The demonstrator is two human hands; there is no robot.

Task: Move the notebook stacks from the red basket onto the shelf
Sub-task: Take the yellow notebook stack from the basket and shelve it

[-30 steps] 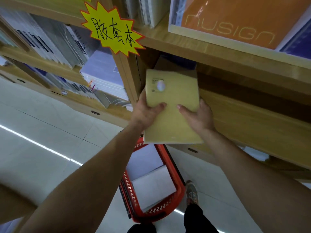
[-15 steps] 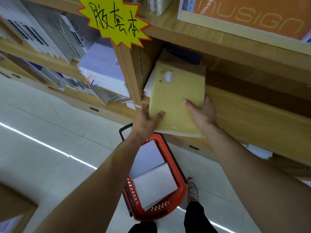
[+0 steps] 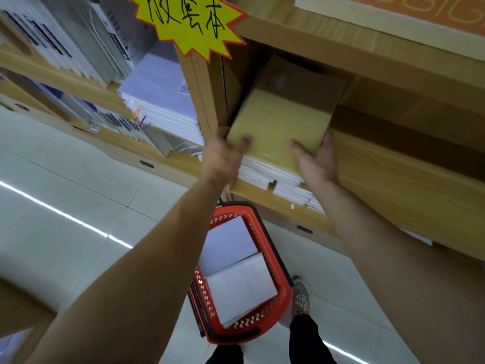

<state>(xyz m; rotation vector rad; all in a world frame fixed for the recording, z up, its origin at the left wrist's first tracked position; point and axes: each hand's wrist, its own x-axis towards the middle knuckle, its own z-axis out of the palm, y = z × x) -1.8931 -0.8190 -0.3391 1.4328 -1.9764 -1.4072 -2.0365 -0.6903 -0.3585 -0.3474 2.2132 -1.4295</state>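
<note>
A yellow-covered notebook stack [image 3: 282,122] lies on top of other white-edged stacks [image 3: 265,174] inside the wooden shelf [image 3: 409,179] compartment. My left hand [image 3: 223,153] grips its near left corner, thumb on the cover. My right hand [image 3: 316,158] grips its near right corner, thumb on top. The far half of the stack is in the compartment's shadow. Below, on the floor, stands the red basket [image 3: 282,274] with white notebook stacks [image 3: 240,287] inside.
A yellow starburst sign [image 3: 189,19] hangs on the wooden upright left of the compartment. Purple and white notebook piles [image 3: 160,101] fill the shelves at left. My shoe [image 3: 301,298] stands beside the basket on the tiled floor [image 3: 65,193].
Both hands have pushed the yellow stack forward and deeper into the shelf compartment; it now rests on the stacks there. The view has moved closer to the shelf.
</note>
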